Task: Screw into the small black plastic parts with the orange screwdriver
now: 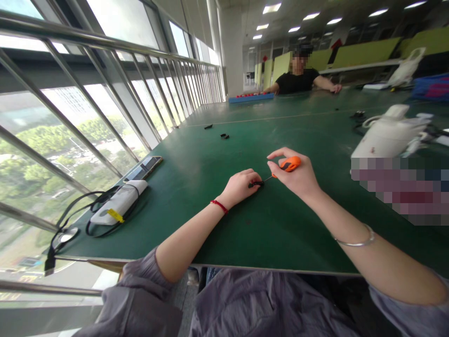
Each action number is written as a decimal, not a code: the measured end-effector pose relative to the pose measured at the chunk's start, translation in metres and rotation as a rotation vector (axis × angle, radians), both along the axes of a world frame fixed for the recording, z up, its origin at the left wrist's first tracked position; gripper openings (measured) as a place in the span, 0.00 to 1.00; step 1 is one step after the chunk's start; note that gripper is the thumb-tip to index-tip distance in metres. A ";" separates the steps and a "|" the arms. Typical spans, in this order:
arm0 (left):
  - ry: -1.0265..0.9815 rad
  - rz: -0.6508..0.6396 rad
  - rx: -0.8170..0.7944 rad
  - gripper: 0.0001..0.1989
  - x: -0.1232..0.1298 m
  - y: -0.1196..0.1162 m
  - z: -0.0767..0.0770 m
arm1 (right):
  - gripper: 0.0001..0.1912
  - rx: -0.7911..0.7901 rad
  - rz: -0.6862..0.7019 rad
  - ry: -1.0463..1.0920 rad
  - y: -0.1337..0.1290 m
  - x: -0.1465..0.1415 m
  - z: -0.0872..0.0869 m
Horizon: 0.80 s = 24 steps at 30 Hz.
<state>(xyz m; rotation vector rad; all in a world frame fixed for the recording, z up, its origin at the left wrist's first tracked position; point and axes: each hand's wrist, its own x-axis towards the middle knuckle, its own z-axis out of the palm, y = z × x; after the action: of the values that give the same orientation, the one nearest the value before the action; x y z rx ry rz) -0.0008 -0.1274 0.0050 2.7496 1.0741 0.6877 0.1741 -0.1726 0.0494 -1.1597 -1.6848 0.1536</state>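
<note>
On the green table, my left hand (244, 186) is closed on a small black part (257, 184), pinning it close to the tabletop. My right hand (296, 173) grips an orange and black screwdriver (291, 164), its thumb and index finger curled near the handle. The thin shaft points left and down, and its tip meets the black part or ends right beside it; the exact contact is too small to make out. Farther up the table lie two more small black pieces, one (225, 136) nearer and another (208, 126) behind it.
At the left edge lie a white power strip (121, 203) with black cables and a phone-like flat object (144, 168). A white bag-like object (384, 133) stands at right. Across the table a person (298, 77) sits beside a blue tray (250, 98). A metal railing (115, 47) runs along the left.
</note>
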 end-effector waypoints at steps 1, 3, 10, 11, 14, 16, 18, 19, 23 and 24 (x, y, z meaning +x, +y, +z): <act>-0.002 0.000 0.000 0.07 0.000 0.000 0.000 | 0.06 0.017 -0.004 -0.001 0.000 0.000 0.000; -0.006 0.000 0.002 0.07 0.000 0.000 0.000 | 0.09 0.047 -0.022 -0.005 0.000 0.001 0.001; 0.002 0.010 -0.014 0.07 0.000 -0.001 0.001 | 0.09 0.031 -0.052 0.006 0.002 0.000 -0.001; 0.006 0.014 -0.018 0.08 0.000 -0.001 0.001 | 0.09 0.023 -0.042 -0.001 0.001 0.000 -0.001; 0.011 0.020 -0.019 0.08 0.000 -0.001 0.002 | 0.09 0.037 -0.004 -0.017 0.001 -0.001 -0.001; 0.008 0.019 -0.017 0.08 0.000 -0.001 0.002 | 0.06 0.065 -0.003 -0.023 0.000 -0.001 0.000; 0.006 0.018 -0.016 0.08 0.001 -0.001 0.001 | 0.07 0.087 -0.022 -0.024 0.000 -0.001 0.000; 0.006 0.018 -0.014 0.08 0.001 -0.001 0.001 | 0.10 0.087 -0.027 -0.021 0.000 0.000 0.000; 0.011 0.018 0.000 0.08 0.001 -0.001 0.001 | 0.15 0.055 -0.027 -0.018 0.002 -0.001 -0.002; 0.012 0.018 -0.001 0.08 0.001 -0.001 0.001 | 0.13 0.040 -0.028 -0.025 0.002 -0.001 -0.002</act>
<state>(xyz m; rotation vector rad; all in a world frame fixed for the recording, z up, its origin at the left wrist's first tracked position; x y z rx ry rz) -0.0002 -0.1282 0.0059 2.7502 1.1034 0.6731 0.1733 -0.1709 0.0474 -1.1592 -1.6853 0.0882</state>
